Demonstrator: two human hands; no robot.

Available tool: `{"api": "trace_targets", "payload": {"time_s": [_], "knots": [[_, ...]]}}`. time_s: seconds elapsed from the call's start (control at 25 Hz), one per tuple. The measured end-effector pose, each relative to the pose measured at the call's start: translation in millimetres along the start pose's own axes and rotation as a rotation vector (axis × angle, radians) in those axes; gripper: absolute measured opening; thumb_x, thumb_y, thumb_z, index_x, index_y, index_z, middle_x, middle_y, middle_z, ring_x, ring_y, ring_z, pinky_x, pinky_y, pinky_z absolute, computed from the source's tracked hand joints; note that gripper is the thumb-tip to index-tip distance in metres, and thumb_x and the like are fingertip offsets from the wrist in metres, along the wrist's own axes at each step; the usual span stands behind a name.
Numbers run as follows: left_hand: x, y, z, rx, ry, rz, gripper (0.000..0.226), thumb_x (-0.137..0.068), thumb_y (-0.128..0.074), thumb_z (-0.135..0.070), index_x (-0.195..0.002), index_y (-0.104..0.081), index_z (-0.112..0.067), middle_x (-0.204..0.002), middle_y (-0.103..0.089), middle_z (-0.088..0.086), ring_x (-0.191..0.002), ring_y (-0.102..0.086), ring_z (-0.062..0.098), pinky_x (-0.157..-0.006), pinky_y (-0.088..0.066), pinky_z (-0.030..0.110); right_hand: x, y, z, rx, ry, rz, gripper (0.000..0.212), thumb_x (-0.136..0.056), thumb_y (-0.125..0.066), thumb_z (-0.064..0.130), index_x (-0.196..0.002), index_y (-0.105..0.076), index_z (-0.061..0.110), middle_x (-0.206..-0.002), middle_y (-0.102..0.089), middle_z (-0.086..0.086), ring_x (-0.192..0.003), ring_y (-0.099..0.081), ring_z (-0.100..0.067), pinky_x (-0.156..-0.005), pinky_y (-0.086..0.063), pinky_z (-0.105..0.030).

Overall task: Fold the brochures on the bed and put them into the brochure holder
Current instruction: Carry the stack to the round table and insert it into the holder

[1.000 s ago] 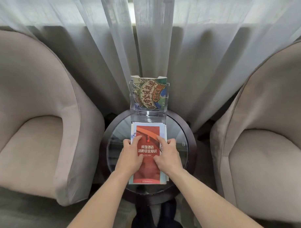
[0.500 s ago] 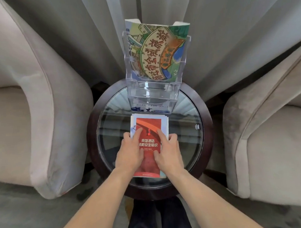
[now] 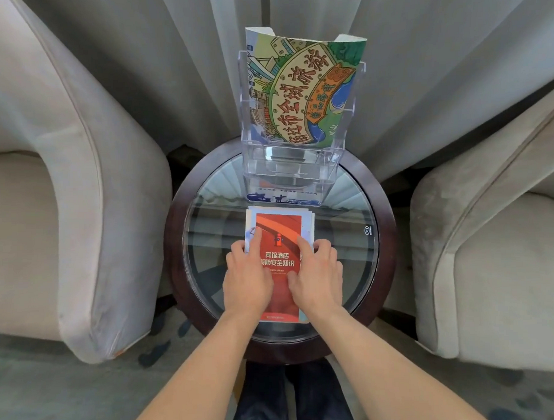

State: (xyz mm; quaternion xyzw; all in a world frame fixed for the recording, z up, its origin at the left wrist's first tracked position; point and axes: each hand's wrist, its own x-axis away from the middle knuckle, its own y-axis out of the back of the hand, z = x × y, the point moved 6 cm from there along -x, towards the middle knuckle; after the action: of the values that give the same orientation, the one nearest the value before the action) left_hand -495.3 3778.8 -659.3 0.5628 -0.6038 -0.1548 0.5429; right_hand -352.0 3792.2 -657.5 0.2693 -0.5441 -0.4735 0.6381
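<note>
Fingers (image 3: 258,242) of the left hand (image 3: 247,281) lie nearly straight on the left edge of a red brochure (image 3: 279,231), index finger stretched forward along the cover, holding nothing but pressing down flat. Fingers (image 3: 305,245) of the right hand (image 3: 317,280) mirror them on the right edge, index finger extended, the others loosely bent at the knuckles over the paper's side; whether they hook under the edge cannot be told. Both palms rest on the lower half of the brochure, thumbs turned inward toward the white Chinese lettering, forearms reaching in from the near side.

The red brochure tops a small stack of brochures (image 3: 310,219) whose pale edges peek out at its far corners. The stack lies at the middle of the round glass-topped counter (image 3: 349,254), its near end close to the counter's near edge and its far end just short of the clear brochure holder (image 3: 330,164). The holder stands at the counter's far edge; its rear pocket carries an illustrated map brochure (image 3: 303,92), upright and bowed, while its front pockets show only clear plastic.

Beige armchairs flank the counter, one on the left (image 3: 74,185) and one on the right (image 3: 490,249). Grey curtains (image 3: 138,57) hang behind the holder. Dark trouser legs (image 3: 291,398) show below the counter's near edge.
</note>
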Motion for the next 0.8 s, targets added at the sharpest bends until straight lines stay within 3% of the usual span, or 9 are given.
{"api": "trace_targets", "payload": {"time_s": [0.12,0.28,0.36,0.48,0.64,0.8], "knots": [[5,6,3,0.236,0.136,-0.06,0.082,-0.092,-0.06,-0.017,-0.157,-0.01,-0.021,-0.138,-0.038,0.005,-0.126,-0.039,0.024,-0.083,-0.048,0.039,1,3,3,-0.132,-0.08,0.0,0.071,-0.086,-0.067,0.029,-0.147,-0.032,0.019,-0.127,-0.046,-0.003,-0.117,-0.046,-0.024,-0.095,-0.044,-0.04],[-1,5,2,0.356,0.204,-0.051,0.054,-0.089,-0.061,-0.019,-0.14,-0.043,-0.017,-0.124,-0.046,0.005,-0.113,-0.051,0.023,-0.088,-0.051,0.04,2,-3,0,-0.278,-0.201,0.05,0.071,-0.083,-0.071,0.022,-0.143,-0.033,0.014,-0.126,-0.041,-0.006,-0.119,-0.044,-0.028,-0.09,-0.046,-0.038],[-2,5,1,0.375,0.24,-0.055,0.043,-0.09,-0.06,-0.02,-0.132,-0.05,-0.02,-0.119,-0.047,0.001,-0.108,-0.054,0.023,-0.086,-0.052,0.043,0,-5,-5,-0.291,-0.223,0.057,0.063,-0.083,-0.072,0.021,-0.137,-0.039,0.013,-0.124,-0.042,-0.007,-0.117,-0.045,-0.028,-0.089,-0.045,-0.038],[1,3,-6,0.298,0.204,-0.081,0.041,-0.09,-0.058,-0.02,-0.131,-0.051,-0.023,-0.12,-0.048,-0.002,-0.111,-0.05,0.019,-0.084,-0.051,0.04,0,-8,-13,-0.337,-0.261,0.043,0.055,-0.082,-0.073,0.021,-0.129,-0.045,0.013,-0.12,-0.045,-0.006,-0.115,-0.047,-0.027,-0.088,-0.046,-0.038],[4,-1,-4,0.415,0.263,-0.08,0.04,-0.092,-0.055,-0.014,-0.13,-0.049,-0.024,-0.121,-0.06,-0.002,-0.108,-0.058,0.022,-0.086,-0.049,0.041,1,-5,-18,-0.392,-0.3,-0.002,0.045,-0.08,-0.073,0.017,-0.117,-0.046,0.016,-0.117,-0.048,-0.003,-0.109,-0.052,-0.025,-0.087,-0.049,-0.041],[6,11,4,0.407,0.314,-0.111,0.03,-0.093,-0.05,-0.011,-0.117,-0.051,-0.028,-0.104,-0.068,-0.003,-0.091,-0.063,0.025,-0.075,-0.051,0.041,7,7,-11,-0.421,-0.274,-0.066,0.036,-0.081,-0.067,0.017,-0.104,-0.04,0.024,-0.106,-0.05,0.003,-0.094,-0.058,-0.023,-0.07,-0.045,-0.036]]}}
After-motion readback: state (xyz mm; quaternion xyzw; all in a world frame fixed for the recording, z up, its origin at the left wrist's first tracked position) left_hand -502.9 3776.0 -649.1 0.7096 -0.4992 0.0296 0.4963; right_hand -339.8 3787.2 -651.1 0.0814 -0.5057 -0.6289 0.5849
